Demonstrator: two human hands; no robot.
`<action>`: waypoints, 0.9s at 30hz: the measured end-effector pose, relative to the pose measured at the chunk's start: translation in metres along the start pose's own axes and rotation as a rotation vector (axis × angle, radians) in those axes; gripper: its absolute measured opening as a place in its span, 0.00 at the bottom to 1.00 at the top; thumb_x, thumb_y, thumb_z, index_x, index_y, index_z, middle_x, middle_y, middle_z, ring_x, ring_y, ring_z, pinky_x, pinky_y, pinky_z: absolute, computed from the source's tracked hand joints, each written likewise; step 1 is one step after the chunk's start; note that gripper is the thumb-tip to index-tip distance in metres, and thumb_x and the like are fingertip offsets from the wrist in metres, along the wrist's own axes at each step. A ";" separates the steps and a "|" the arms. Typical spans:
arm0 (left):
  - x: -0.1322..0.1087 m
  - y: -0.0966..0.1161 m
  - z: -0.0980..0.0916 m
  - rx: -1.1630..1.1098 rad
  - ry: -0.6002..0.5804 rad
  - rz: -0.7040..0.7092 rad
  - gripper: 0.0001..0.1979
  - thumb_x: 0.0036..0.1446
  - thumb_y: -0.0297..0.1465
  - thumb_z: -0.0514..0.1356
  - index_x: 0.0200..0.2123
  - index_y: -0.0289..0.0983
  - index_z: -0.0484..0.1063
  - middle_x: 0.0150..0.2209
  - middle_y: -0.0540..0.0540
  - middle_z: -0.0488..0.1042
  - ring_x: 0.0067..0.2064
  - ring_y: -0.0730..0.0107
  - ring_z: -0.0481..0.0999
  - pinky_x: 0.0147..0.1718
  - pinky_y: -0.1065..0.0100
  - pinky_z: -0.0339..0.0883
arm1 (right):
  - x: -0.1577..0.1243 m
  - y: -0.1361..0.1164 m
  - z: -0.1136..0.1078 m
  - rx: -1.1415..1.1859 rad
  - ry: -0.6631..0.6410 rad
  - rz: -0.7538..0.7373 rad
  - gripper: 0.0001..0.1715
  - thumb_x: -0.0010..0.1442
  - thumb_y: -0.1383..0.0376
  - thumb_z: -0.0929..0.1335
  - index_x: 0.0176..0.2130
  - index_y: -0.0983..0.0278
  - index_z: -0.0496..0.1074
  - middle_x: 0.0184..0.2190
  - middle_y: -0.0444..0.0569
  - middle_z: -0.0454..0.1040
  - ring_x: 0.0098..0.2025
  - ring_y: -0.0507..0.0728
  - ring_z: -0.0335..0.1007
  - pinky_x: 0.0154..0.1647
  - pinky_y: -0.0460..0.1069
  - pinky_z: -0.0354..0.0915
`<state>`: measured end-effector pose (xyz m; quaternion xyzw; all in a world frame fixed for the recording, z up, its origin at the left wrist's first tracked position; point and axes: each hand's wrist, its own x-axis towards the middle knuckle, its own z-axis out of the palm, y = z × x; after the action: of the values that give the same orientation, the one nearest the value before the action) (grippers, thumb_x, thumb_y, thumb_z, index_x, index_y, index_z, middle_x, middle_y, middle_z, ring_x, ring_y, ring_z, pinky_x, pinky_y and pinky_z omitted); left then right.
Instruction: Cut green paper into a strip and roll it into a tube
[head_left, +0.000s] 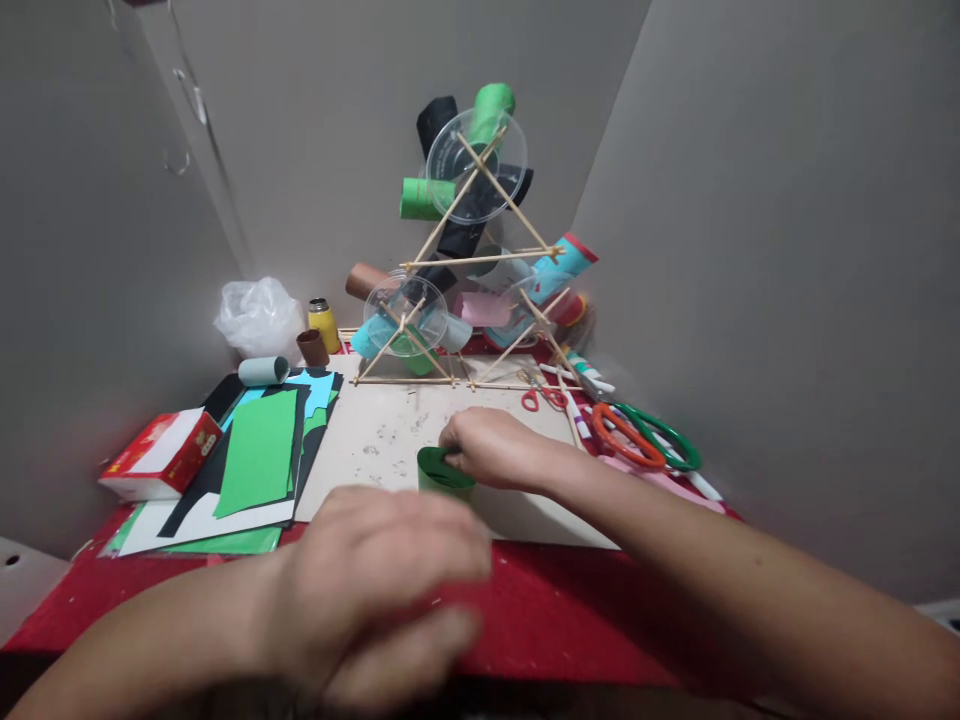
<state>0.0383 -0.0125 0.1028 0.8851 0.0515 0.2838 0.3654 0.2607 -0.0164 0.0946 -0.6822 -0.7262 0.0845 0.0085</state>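
A green paper roll (444, 476) stands upright on the pale board (352, 440) near its front edge. My right hand (487, 447) is closed on the roll's upper right rim, with the fingertips at its opening. Closer to the camera, my left hand (382, 590) is raised in front of the roll and blurred. Its fingers point right, with a gap between thumb and fingers, and nothing shows in that gap. The lower part of the roll is partly hidden behind my left hand.
Behind stands a stick frame (480, 260) with clear discs and coloured paper tubes. Green sheets (259, 450) and a red tissue box (161, 455) lie left. Red scissors (531, 400), an orange ring (626, 437) and a green ring (686, 452) lie right.
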 end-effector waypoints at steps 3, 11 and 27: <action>0.028 -0.021 0.006 0.220 -0.211 0.076 0.13 0.61 0.33 0.56 0.49 0.40 0.70 0.46 0.42 0.75 0.44 0.61 0.76 0.42 0.64 0.69 | -0.002 -0.002 -0.003 0.006 -0.001 -0.005 0.12 0.51 0.68 0.66 0.31 0.62 0.81 0.29 0.52 0.80 0.27 0.56 0.71 0.22 0.46 0.51; 0.049 -0.052 0.014 0.415 -0.390 -0.084 0.12 0.60 0.31 0.57 0.47 0.40 0.68 0.38 0.46 0.77 0.36 0.65 0.77 0.34 0.71 0.65 | 0.004 0.005 0.002 0.028 -0.005 0.017 0.11 0.49 0.62 0.68 0.31 0.62 0.81 0.28 0.52 0.79 0.30 0.58 0.72 0.23 0.47 0.52; 0.034 -0.043 0.012 0.179 0.014 0.004 0.08 0.61 0.28 0.57 0.43 0.35 0.71 0.36 0.45 0.77 0.26 0.76 0.72 0.27 0.74 0.65 | -0.002 0.013 0.008 0.443 0.160 0.013 0.07 0.44 0.72 0.69 0.22 0.64 0.78 0.18 0.48 0.74 0.24 0.56 0.67 0.25 0.47 0.54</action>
<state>0.0784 0.0215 0.0828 0.9122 0.0775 0.2852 0.2839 0.2723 -0.0182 0.0848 -0.6730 -0.6823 0.1877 0.2152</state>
